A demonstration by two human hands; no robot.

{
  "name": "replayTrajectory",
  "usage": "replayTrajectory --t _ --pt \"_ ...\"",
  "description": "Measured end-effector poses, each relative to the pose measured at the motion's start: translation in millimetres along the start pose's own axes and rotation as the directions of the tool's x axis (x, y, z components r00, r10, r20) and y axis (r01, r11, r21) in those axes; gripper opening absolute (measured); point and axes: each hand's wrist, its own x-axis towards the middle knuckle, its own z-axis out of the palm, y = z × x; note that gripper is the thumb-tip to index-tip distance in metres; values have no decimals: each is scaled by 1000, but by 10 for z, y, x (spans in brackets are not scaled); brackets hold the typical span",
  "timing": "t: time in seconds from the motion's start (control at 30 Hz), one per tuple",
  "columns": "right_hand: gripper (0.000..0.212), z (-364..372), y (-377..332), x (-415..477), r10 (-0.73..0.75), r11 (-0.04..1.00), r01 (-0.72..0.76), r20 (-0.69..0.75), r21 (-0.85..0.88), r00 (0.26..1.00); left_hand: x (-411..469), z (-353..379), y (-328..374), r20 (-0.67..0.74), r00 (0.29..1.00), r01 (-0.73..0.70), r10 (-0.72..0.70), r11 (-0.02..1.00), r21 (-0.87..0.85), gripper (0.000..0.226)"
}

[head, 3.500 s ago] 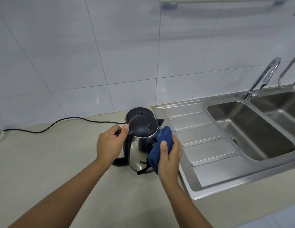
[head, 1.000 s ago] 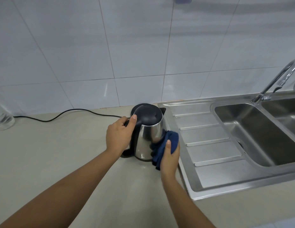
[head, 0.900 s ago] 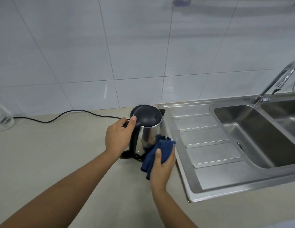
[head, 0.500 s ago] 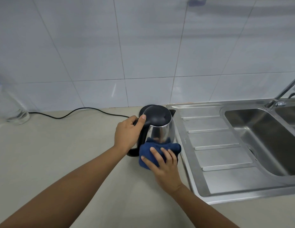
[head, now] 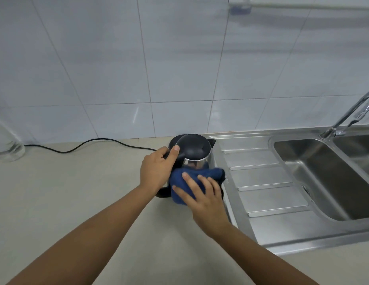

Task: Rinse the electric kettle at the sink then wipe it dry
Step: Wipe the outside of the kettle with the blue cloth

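The electric kettle (head: 195, 148), steel with a black lid and handle, stands upright on the beige counter beside the sink's drainboard. My left hand (head: 158, 168) grips its black handle, thumb up by the lid. My right hand (head: 202, 195) presses a dark blue cloth (head: 197, 176) flat against the kettle's near side, fingers spread over it. The cloth hides most of the steel body.
A stainless sink (head: 315, 171) with ribbed drainboard lies to the right, its tap (head: 348, 114) at the back. A black power cord (head: 87, 146) runs left along the tiled wall. A clear container (head: 6, 145) stands at the far left. A rail (head: 303, 5) hangs on the wall above.
My right hand has slid the cloth from the kettle's right side round to its near front, fingers now spread. My left hand has kept its hold on the handle.
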Motion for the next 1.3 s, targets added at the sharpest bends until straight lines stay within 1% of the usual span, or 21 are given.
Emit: replayTrajectory --t 0.13,0.27,0.3,0.33,0.4,0.47,0.57,0.67,0.77,0.87,0.9,0.93,0.97,1.0,1.03,1.07,1.1,1.13,1.17,1.2,1.3 --pt "59 -131 76 187 7 1000 -7 -10 10 1000 18 16 -43 0 999 -40 40 999 2 53" --pt "64 -32 54 -56 86 996 -86 -15 33 996 24 17 -50 1 1000 -22 22 1000 2 55" --pt "62 35 -24 -136 63 998 -63 -6 20 998 27 15 -47 -5 1000 -17 17 1000 5 56" --pt "58 115 -127 -212 3 1000 -3 29 -8 1000 33 11 -44 -8 1000 -15 15 1000 11 56" --pt "57 256 -336 -326 -99 994 106 208 -25 973 41 9 -43 3 1000 -23 23 1000 18 55" --pt "65 327 -413 -381 -102 995 99 332 26 938 45 1 -37 22 999 -29 29 1000 5 54" --pt "69 340 -298 -479 -90 994 62 361 88 928 63 -3 -48 40 999 -18 18 1000 -20 56" --pt "66 278 -50 -677 -99 989 58 318 135 943 94 -26 -67 71 997 12 -8 999 -51 60" --pt "67 117 200 -791 -8 986 -46 322 158 947 131 -56 -87 78 997 -3 8 998 -56 63" --pt "71 -68 146 -798 225 942 -294 347 163 910 146 -61 -77 95 995 -20 25 998 -53 63" --pt "72 -109 77 -773 341 895 -414 345 165 875 150 -61 -64 100 995 -25 30 999 -46 61" --pt "72 -142 15 -725 473 810 -551 332 199 816 153 -64 -48 106 994 -29 33 999 -44 59" --pt "71 -179 -20 -648 614 679 -680 295 277 733 159 -67 -29 111 993 -31 36 998 -46 59" --pt "69 -214 -21 -548 736 511 -767 262 389 624 164 -69 -16 117 992 -35 41 998 -46 59" --pt "68 -243 4 -441 809 341 -783 263 520 526 171 -69 -7 122 991 -41 46 998 -45 60" --pt "66 -275 36 -313 832 190 -729 287 658 475 174 -68 1 128 990 -45 51 998 -47 61" --pt "64 -322 44 -154 825 45 -647 337 761 454 176 -67 4 133 990 -45 52 998 -52 62" --pt "61 -361 23 5 810 -68 -568 378 820 449 175 -66 2 135 990 -45 52 997 -57 62" --pt "61 -371 -22 144 808 -111 -527 386 842 446 173 -63 -5 134 990 -47 54 997 -59 62" --pt "65 -361 -89 252 818 -103 -530 375 841 436 170 -60 -17 130 990 -52 59 997 -55 62" --pt "75 -218 -390 277 855 35 -635 306 772 419 175 -52 -30 113 991 -63 68 997 -49 65"
